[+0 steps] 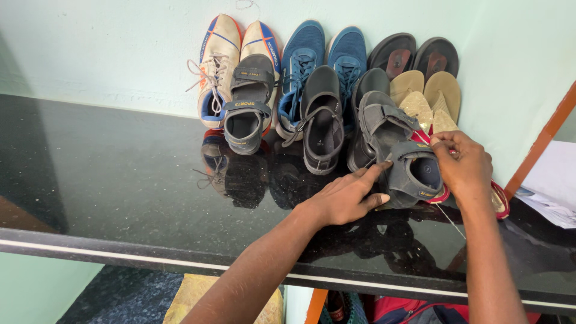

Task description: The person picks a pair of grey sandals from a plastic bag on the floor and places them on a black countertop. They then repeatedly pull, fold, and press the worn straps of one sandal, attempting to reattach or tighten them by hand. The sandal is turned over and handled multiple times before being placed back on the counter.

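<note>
A grey strap sandal (396, 153) lies tilted on the black stone shelf (108, 180) against the wall. My left hand (348, 195) rests on the shelf, its forefinger pressing the sandal's heel strap. My right hand (462, 165) pinches the sandal's far edge, over a red-edged sandal (498, 201) under it. A thin thread hangs below that hand.
Leaning on the pale green wall are white sneakers (219, 66), blue sneakers (327, 54), two more grey sandals (249, 102), (321, 120), black flip-flops (414, 54) and tan flip-flops (429, 96). Papers (552, 186) lie at the right by an orange frame. Bags sit under the shelf.
</note>
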